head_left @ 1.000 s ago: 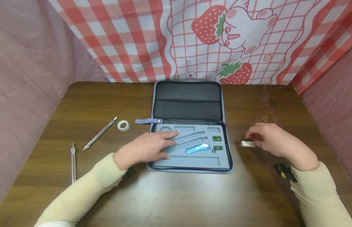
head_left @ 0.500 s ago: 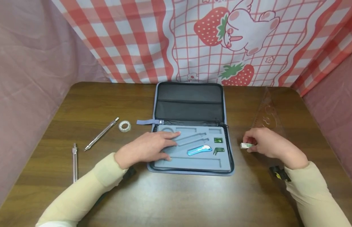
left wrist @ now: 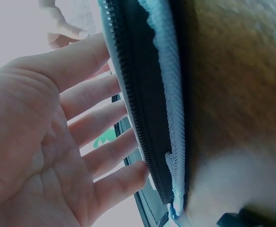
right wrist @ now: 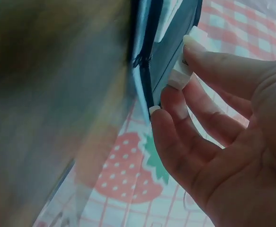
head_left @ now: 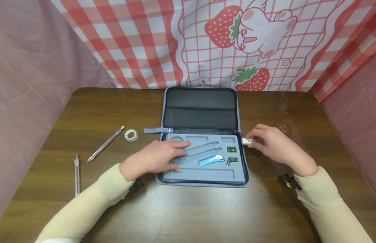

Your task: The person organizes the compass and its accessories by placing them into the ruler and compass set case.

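My left hand point(head_left: 154, 156) lies with fingers extended on the left part of the grey foam insert point(head_left: 203, 173) in an opened zip case point(head_left: 201, 116). In the left wrist view its fingertips reach over the case's zipped edge point(left wrist: 128, 85). My right hand point(head_left: 274, 143) pinches a small white eraser point(head_left: 248, 141) with a green-marked band between thumb and fingers, right at the case's right edge. The right wrist view shows the eraser point(right wrist: 179, 78) between thumb and fingertips. In the foam sit a blue utility knife point(head_left: 211, 160), a green sharpener-like block point(head_left: 231, 149) and a dark green angled piece point(head_left: 232, 161).
Left of the case lie two silver metal compass-like tools point(head_left: 106, 144) point(head_left: 77, 175) and a clear ring-shaped disc point(head_left: 131, 135). A transparent set square point(head_left: 283, 118) lies at the right, partly behind my right hand. A checked curtain point(head_left: 139, 44) hangs behind the table.
My right hand has taken hold of the eraser and carried it left from the table to the case's right edge. My left hand stays on the foam.
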Available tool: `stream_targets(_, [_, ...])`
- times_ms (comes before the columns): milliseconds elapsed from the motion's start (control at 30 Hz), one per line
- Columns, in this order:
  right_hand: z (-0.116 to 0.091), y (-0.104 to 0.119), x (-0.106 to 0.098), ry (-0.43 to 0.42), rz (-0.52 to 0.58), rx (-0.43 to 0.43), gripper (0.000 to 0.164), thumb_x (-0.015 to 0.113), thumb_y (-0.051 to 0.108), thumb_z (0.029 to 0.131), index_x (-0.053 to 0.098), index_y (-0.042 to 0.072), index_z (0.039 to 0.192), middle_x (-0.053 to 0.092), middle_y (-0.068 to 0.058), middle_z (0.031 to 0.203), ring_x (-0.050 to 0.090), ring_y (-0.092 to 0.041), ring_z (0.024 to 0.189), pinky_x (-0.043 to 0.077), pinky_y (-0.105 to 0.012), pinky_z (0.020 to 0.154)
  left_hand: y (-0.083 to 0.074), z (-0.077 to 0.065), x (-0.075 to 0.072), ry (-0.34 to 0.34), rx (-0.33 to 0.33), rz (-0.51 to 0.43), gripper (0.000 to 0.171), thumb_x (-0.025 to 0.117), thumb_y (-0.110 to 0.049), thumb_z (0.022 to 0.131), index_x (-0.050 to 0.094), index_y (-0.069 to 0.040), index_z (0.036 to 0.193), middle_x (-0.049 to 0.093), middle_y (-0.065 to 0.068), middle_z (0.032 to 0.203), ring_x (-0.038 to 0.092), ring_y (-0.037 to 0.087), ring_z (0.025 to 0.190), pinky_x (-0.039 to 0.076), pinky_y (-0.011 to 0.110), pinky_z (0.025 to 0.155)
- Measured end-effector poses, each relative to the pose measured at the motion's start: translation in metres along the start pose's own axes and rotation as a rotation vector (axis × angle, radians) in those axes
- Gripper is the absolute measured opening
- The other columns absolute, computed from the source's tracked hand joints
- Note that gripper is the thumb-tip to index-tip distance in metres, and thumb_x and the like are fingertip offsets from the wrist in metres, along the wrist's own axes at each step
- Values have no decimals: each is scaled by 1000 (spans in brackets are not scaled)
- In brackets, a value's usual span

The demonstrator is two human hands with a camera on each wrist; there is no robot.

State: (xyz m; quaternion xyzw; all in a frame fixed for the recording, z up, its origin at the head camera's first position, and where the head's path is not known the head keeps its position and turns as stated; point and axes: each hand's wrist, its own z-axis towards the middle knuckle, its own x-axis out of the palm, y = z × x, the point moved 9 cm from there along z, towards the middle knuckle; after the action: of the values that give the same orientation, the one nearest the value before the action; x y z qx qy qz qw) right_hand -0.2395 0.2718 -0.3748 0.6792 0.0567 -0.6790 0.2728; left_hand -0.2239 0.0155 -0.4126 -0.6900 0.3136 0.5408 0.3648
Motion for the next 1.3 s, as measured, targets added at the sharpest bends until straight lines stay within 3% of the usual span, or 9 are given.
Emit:
stream_targets(167, [19, 14, 3, -5, 5, -56, 23, 74, 12, 74, 68, 15, 95, 55, 5, 87, 49, -9, 72, 45, -28, 62, 1, 0, 1, 2, -4, -3, 60, 60, -55, 80, 53, -25, 132, 24, -11, 150, 31, 16, 131, 46, 37, 80])
stream_targets(433, [45, 31, 16, 53, -4, -149, 20, 75, 9, 72, 72, 13, 92, 57, 3, 87, 54, -9, 77, 48, -26, 65, 3, 0, -1, 0, -15, 2, 59, 61, -55, 79, 54, -26, 130, 25, -12, 149, 32, 15, 131, 47, 33, 71])
stream_targets(700, [48, 32, 20, 6, -19, -158, 10, 75, 8, 70, 72, 16, 77, 59, 5, 82, 55, -8, 75, 49, -28, 66, 4, 0, 0, 4, -20, -6, 57, 61, -55, 79, 55, -27, 129, 24, -12, 150, 31, 16, 131, 47, 34, 69])
stream_targets(1100, [45, 34, 21, 64, 7, -236, 17, 72, 2, 73, 73, 13, 86, 59, 2, 92, 56, -11, 82, 49, -28, 69, 4, 2, 0, 13, -25, 4, 57, 60, -57, 79, 55, -29, 128, 24, -13, 149, 32, 15, 130, 45, 29, 62])
stream_targets(1300, [45, 32, 21, 36, 19, -256, 17, 73, 2, 71, 73, 13, 84, 64, 2, 92, 58, -11, 82, 50, -31, 72, 5, 2, 3, 34, -36, 1, 57, 59, -57, 80, 54, -30, 130, 22, -14, 150, 31, 16, 131, 44, 29, 65])
